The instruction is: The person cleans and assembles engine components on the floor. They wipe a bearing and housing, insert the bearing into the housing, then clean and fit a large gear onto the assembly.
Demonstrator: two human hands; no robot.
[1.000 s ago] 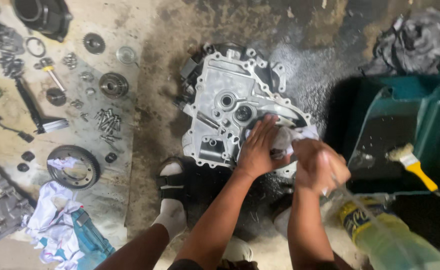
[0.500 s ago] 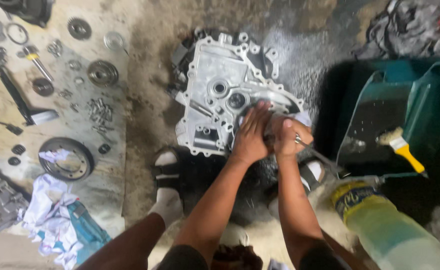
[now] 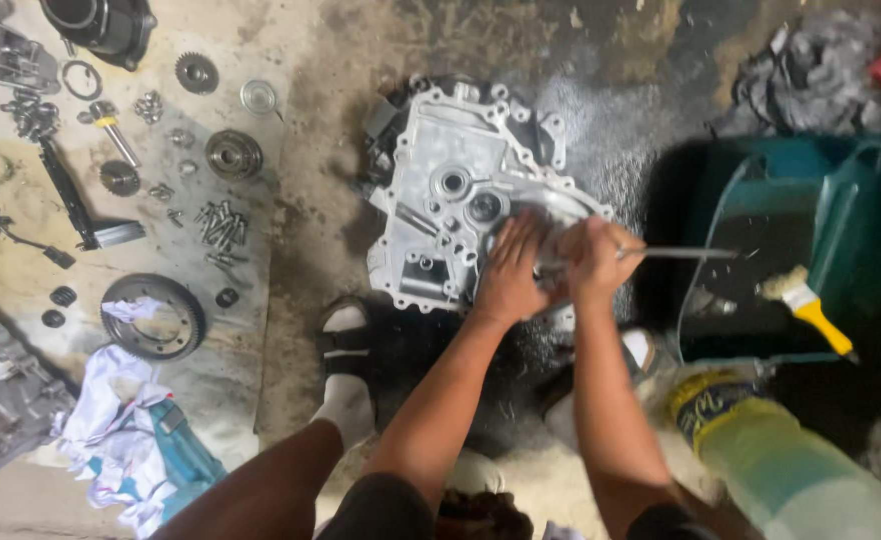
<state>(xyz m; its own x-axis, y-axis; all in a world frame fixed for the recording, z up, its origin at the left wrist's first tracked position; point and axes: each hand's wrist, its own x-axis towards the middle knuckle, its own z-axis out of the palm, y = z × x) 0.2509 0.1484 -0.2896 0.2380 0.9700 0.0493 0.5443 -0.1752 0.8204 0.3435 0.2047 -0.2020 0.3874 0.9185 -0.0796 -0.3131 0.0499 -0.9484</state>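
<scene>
A large silver cast-metal engine case cover (image 3: 456,180) lies flat on the stained concrete floor. My left hand (image 3: 511,270) presses down on its lower right part, fingers spread over the metal. My right hand (image 3: 596,258) is closed around a thin metal rod-like tool (image 3: 676,253) whose shaft sticks out to the right, level with the cover's right edge. The two hands touch each other over the cover's edge. What lies under the hands is hidden.
A teal plastic tub (image 3: 811,250) with a yellow-handled brush (image 3: 809,305) stands at right. A yellowish plastic bottle (image 3: 771,455) lies lower right. At left, gears, bolts (image 3: 219,228) and a ring gear (image 3: 153,317) lie on cardboard with rags (image 3: 126,440). My sandalled foot (image 3: 346,365) is below the cover.
My right hand moved up from beside the bottle onto the cover's edge and now grips the rod tool. The white cloth seen between the hands earlier is no longer visible.
</scene>
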